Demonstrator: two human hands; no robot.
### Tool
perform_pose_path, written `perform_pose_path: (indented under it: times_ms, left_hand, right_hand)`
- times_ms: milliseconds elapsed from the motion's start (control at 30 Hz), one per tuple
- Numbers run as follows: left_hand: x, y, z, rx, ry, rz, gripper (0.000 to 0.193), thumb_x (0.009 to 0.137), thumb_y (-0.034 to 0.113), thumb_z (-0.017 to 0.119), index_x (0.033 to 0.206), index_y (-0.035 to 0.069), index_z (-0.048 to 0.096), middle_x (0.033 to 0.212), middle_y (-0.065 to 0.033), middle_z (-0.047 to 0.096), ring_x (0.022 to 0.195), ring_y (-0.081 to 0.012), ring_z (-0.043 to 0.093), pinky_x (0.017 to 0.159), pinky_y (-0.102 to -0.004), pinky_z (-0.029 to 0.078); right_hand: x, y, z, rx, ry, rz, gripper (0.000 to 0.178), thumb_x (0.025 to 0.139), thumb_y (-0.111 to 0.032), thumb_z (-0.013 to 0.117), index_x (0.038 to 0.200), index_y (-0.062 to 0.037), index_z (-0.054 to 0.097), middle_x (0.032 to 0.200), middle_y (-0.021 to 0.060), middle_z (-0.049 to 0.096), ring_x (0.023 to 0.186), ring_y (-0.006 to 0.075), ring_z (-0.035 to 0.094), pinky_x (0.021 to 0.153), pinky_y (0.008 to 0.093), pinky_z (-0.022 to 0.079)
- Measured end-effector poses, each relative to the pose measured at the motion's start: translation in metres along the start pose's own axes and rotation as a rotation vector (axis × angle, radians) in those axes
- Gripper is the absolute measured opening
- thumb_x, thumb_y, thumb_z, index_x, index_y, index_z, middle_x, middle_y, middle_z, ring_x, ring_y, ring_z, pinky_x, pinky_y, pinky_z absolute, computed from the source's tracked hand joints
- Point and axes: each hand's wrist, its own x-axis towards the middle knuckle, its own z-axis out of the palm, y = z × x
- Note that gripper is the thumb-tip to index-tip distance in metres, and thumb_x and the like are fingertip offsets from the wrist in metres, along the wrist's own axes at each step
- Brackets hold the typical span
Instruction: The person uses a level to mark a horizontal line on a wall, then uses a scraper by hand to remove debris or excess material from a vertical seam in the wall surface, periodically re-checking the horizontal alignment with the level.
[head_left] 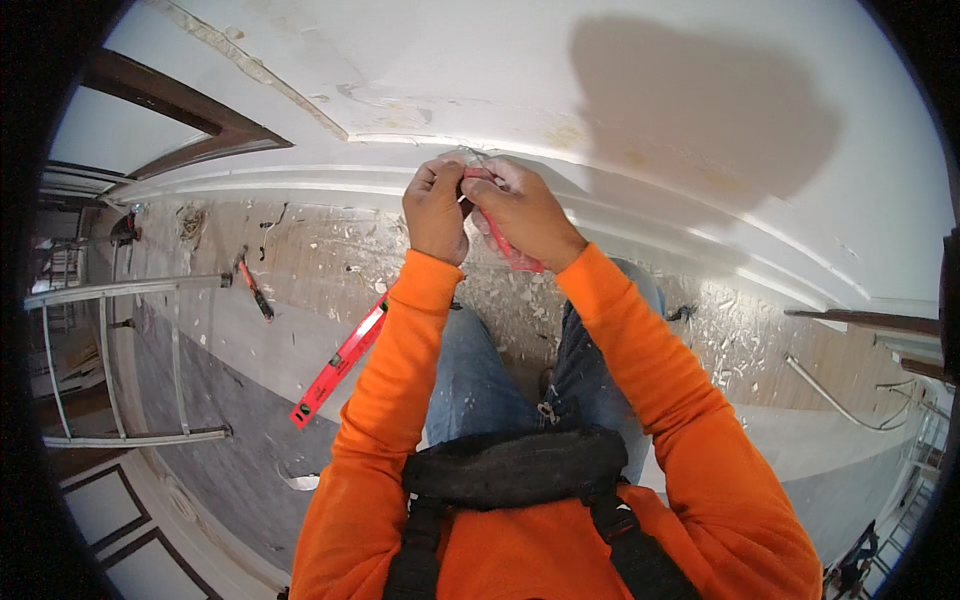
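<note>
My left hand (437, 205) and my right hand (530, 208) are close together in front of the white wall, both with fingers closed. From my right hand a red, flat, strip-like thing (505, 240) hangs down, its lower end looking like thin plastic; its exact kind does not show. The fingers of my left hand pinch at the upper end, where a small pale, shiny bit (470, 156) sticks out between the fingertips. What exactly lies in the left fingers is hidden.
On the debris-strewn floor (330, 250) lie a red spirit level (342, 362) and a hand tool with an orange-and-black handle (254, 286). A metal ladder (130, 291) lies at the left, and a bent metal tube (835, 400) at the right. Moulding (300, 178) runs along the wall's foot.
</note>
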Motion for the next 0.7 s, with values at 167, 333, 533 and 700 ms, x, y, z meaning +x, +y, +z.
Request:
perform_pose_path:
  times_ms: [167, 333, 533, 700]
  left_hand:
    - [-0.012, -0.010, 0.019, -0.070, -0.021, -0.047, 0.016, 0.094, 0.012, 0.056, 0.104, -0.001, 0.057, 0.090, -0.0102, 0.066, 0.077, -0.0171, 0.065, 0.068, -0.0281, 0.054]
    - [-0.012, -0.014, 0.019, -0.142, -0.056, -0.054, 0.015, 0.095, 0.012, 0.055, 0.104, -0.001, 0.056, 0.089, -0.0114, 0.066, 0.076, -0.0181, 0.065, 0.067, -0.0285, 0.055]
    - [-0.011, -0.015, 0.022, -0.135, -0.063, -0.054, 0.018, 0.095, 0.012, 0.055, 0.106, -0.002, 0.055, 0.090, -0.0128, 0.066, 0.076, -0.0193, 0.066, 0.069, -0.0299, 0.056]
    - [-0.016, -0.022, 0.032, -0.113, -0.098, -0.075, 0.016, 0.095, 0.013, 0.055, 0.102, -0.002, 0.057, 0.089, -0.0125, 0.066, 0.077, -0.0193, 0.066, 0.070, -0.0296, 0.056]
  right_hand:
    - [-0.011, -0.002, -0.020, -0.184, 0.036, 0.012, 0.030, 0.095, -0.020, 0.056, 0.115, 0.0018, 0.055, 0.069, 0.0041, 0.057, 0.050, 0.0091, 0.051, 0.044, 0.0245, 0.043]
    - [-0.010, 0.003, -0.025, -0.200, 0.053, -0.105, 0.024, 0.091, -0.016, 0.059, 0.099, 0.0066, 0.057, 0.066, 0.0040, 0.056, 0.054, 0.0083, 0.052, 0.047, 0.0266, 0.043]
    - [-0.013, -0.001, -0.026, -0.182, 0.045, -0.082, 0.024, 0.093, -0.018, 0.058, 0.106, 0.0030, 0.058, 0.069, 0.0032, 0.057, 0.054, 0.0080, 0.051, 0.048, 0.0250, 0.043]
    - [-0.028, -0.008, -0.037, -0.196, 0.085, -0.004, 0.026, 0.094, -0.022, 0.058, 0.109, -0.0002, 0.059, 0.068, 0.0023, 0.056, 0.050, 0.0074, 0.049, 0.044, 0.0230, 0.041]
